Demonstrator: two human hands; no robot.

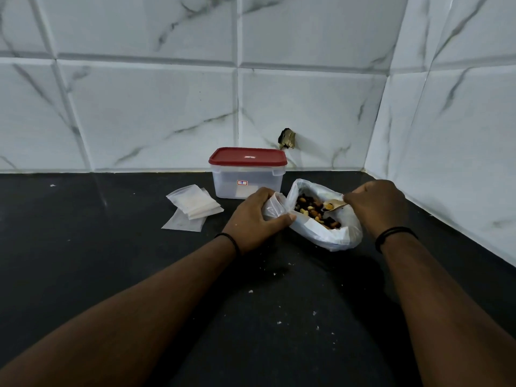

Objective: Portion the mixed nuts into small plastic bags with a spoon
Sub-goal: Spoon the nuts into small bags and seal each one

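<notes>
- Forearms come in from the bottom edge, both w/ thin black wristbands, over the black speckled stone counter.
- Left hand is closed around a small clear plastic bag, thumb under, fingers over the top; can't tell if its mouth is held open.
- Right hand is fisted on the handle of a pale, wooden-looking spoon; bowl end sits in the nuts w/ a few pieces on it.
- Mixed nuts (tan, yellow, dark bits) lie in a big crumpled white plastic bag, mouth rolled open, on the counter between the two hands.
- Key relation: spoon's long axis runs roughly 3-to-9 o'clock, bowl pointing at 9, toward the small bag. Small bag is just beside the big bag's rim, at 9 o'clock from the spoon bowl; the two bags look to be touching.
- My read: next move is a short sideways carry toward 9 o'clock, spoon kept level; left hand is the nearer one to tilt the bag mouth toward 3.
- Spare flat clear bags are stacked at 9 o'clock from the left hand, well apart.
- Clear plastic box w/ red lid stands at 12 o'clock, lid on, near the marble-look wall tiles.
</notes>
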